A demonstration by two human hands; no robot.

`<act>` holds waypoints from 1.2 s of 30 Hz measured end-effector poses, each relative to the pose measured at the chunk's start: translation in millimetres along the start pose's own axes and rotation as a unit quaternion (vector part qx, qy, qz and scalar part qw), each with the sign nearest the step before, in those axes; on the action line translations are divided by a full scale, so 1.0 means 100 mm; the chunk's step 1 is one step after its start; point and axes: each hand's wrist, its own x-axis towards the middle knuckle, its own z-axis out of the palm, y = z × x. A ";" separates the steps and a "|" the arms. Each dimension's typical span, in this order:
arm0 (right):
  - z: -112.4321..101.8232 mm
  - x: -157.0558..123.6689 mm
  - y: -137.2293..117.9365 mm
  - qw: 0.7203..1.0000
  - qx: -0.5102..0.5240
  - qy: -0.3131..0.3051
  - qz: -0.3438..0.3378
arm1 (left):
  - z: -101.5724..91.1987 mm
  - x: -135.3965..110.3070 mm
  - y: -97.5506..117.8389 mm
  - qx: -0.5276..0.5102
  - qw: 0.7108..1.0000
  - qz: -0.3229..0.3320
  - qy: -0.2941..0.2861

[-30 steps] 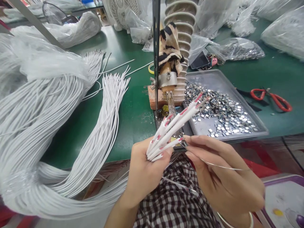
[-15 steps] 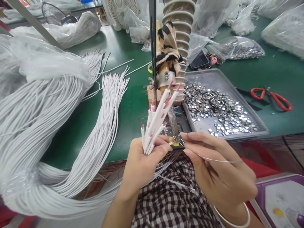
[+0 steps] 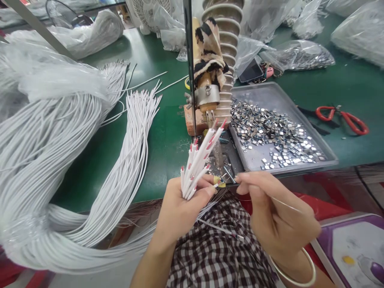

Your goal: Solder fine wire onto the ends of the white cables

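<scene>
My left hand [image 3: 180, 208] is closed round a small bunch of white cords with red tips [image 3: 198, 160], which fan upward toward the press [image 3: 207, 100]. My right hand [image 3: 276, 216] pinches a thin metal wire tool [image 3: 285, 205] at the base of the bunch, its fingertips close to one cord end. Both hands hover over the table's front edge above my checked clothing [image 3: 216, 256]. A grey tray [image 3: 318, 142] full of small shiny metal clips [image 3: 270, 136] lies just beyond my right hand.
A thick heap of long white cords [image 3: 60, 160] fills the left of the green table [image 3: 162, 136]. Red-handled scissors [image 3: 342, 118] lie at the right, a phone [image 3: 250, 72] and plastic bags [image 3: 300, 56] at the back. A purple-rimmed tray [image 3: 354, 248] sits at the lower right.
The bunch of cords swung from leaning right over the tray to pointing more upright. My right hand stayed pinched at the bunch's base.
</scene>
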 end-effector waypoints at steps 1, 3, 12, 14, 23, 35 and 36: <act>0.01 0.00 0.01 1.000 0.003 -0.006 0.030 | 0.00 -0.02 -0.02 0.013 1.000 0.004 0.000; 0.04 -0.01 0.00 0.996 0.023 -0.027 0.085 | 0.00 -0.07 -0.07 0.033 0.999 0.015 -0.009; -0.17 -0.19 0.02 0.985 0.017 0.092 0.144 | -0.10 -0.27 -0.44 -0.232 0.959 -0.027 0.161; -0.21 -0.23 0.05 0.984 -0.049 0.126 0.118 | -0.10 -0.29 -0.46 -0.262 0.946 -0.022 0.191; 0.33 -0.50 -0.18 0.980 0.001 -0.198 -0.020 | 0.15 -0.46 -0.51 -0.311 0.921 -0.045 0.231; 0.09 -0.42 -0.20 0.996 0.020 -0.078 -0.025 | 0.10 -0.47 -0.40 -0.101 0.995 -0.014 -0.015; 0.07 -0.42 -0.20 0.997 0.042 -0.062 -0.007 | 0.09 -0.45 -0.34 -0.083 0.995 -0.010 -0.052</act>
